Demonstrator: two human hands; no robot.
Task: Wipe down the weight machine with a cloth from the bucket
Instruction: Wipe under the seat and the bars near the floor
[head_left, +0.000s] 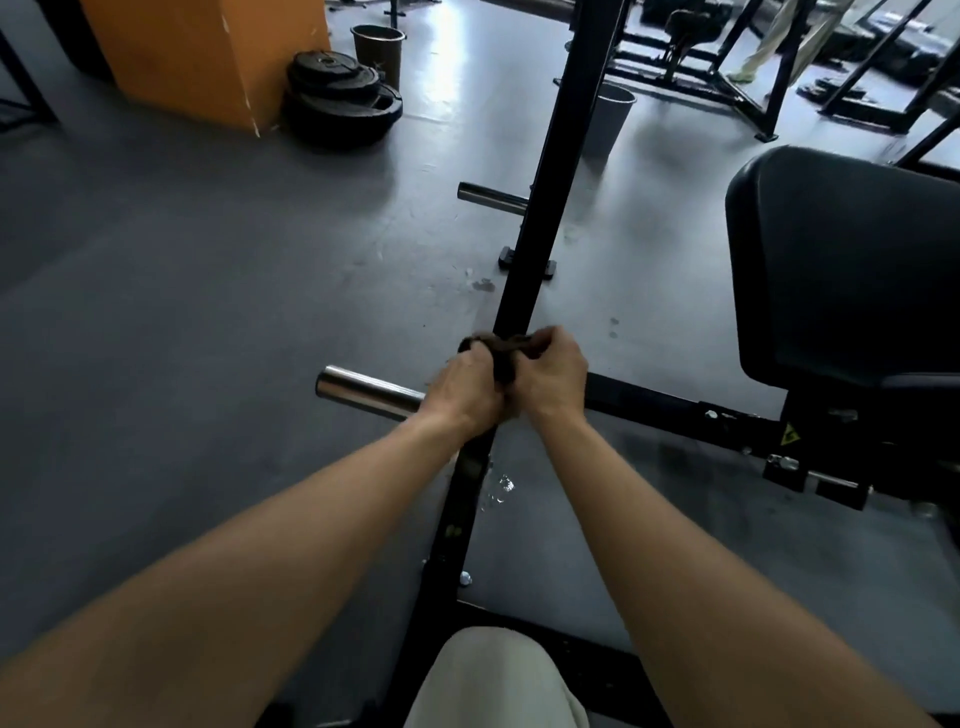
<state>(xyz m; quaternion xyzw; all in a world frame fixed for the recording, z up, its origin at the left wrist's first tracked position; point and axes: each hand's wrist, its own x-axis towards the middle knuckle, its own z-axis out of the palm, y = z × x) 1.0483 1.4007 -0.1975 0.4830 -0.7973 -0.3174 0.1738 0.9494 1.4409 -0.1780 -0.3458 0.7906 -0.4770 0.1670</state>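
A dark, bunched cloth (506, 353) is wrapped around the black upright post (545, 182) of the weight machine. My left hand (465, 389) and my right hand (553, 376) both grip the cloth, pressed together at the post. A chrome peg (363, 392) sticks out leftward just below my left hand. A grey bucket (610, 119) stands on the floor behind the post. Drops of water (501, 486) lie on the floor beside the post's lower part.
The machine's black padded seat (841, 270) fills the right side. A second chrome peg (488, 197) juts out higher up. A stack of weight plates (343, 93) lies beside an orange pillar (202, 57), with another bucket (379, 49) behind. My knee (493, 680) is at bottom centre.
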